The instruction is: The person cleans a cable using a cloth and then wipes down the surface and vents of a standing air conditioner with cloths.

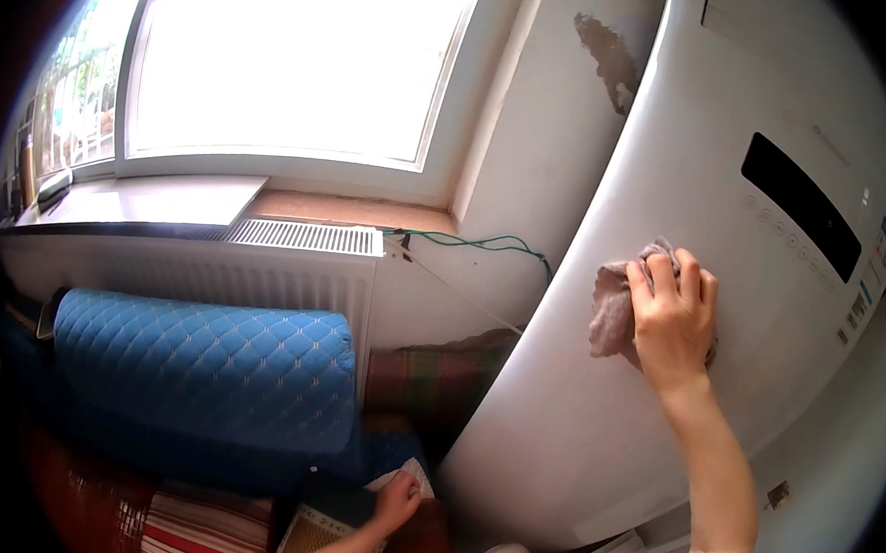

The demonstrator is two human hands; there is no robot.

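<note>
My right hand presses a crumpled greyish-pink cloth against the front of a large white appliance. Its fingers are bent over the cloth. To the right of the hand, the appliance carries a dark curved display panel, with a row of small round markings below it. Low in the view, my left hand is closed with curled fingers beside a white sheet-like piece. Whatever it may hold is hidden.
A blue quilted armrest or backrest stands in front of a white radiator under a bright window. Green wire runs along the wall towards the appliance. A striped cloth lies at lower left.
</note>
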